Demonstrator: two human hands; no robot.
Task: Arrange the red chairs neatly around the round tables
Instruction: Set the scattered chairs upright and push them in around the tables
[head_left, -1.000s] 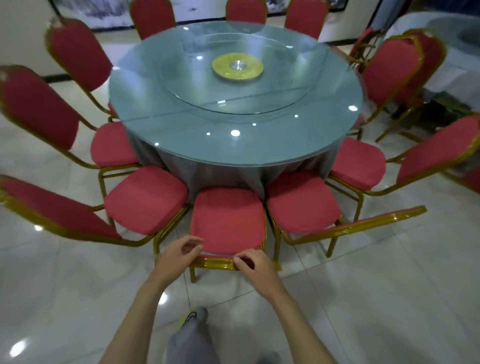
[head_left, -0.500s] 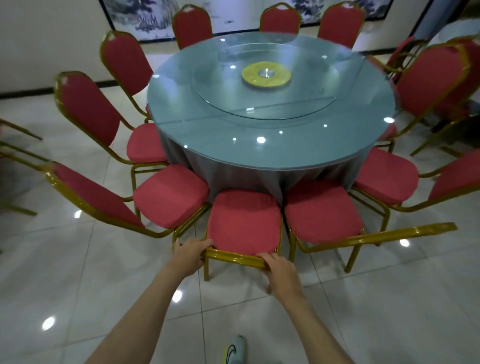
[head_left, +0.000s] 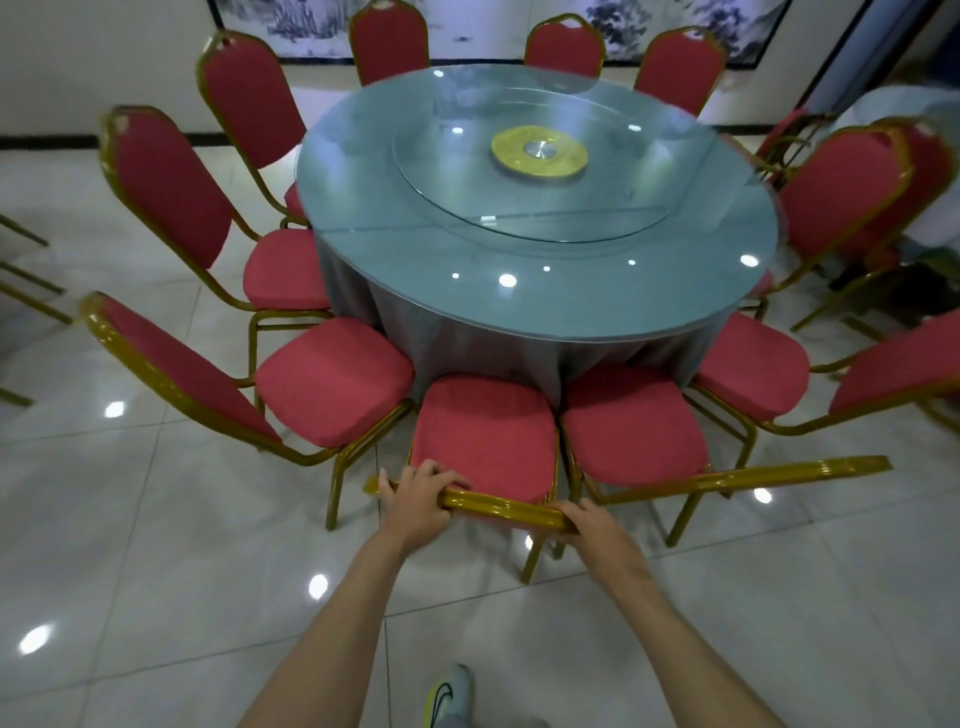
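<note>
A round table (head_left: 545, 312) with a glass top, grey cloth and a yellow-centred turntable (head_left: 539, 151) stands ahead. Several red chairs with gold frames ring it. The nearest red chair (head_left: 488, 431) sits directly in front of me, its seat tucked against the tablecloth. My left hand (head_left: 418, 496) grips the left end of its gold top rail. My right hand (head_left: 597, 525) grips the right end of the same rail. Neighbouring chairs stand close on the left (head_left: 332, 379) and right (head_left: 634, 423).
A shiny white tiled floor (head_left: 156, 571) lies around me. My shoe (head_left: 449, 693) shows at the bottom. More chairs crowd the far right (head_left: 852, 192) near another covered table (head_left: 883, 111). Gold chair legs (head_left: 26, 291) poke in at the left edge.
My hands went from hovering at the chair's back to gripping its top rail. I have stepped back, so the whole table and chairs sit further off.
</note>
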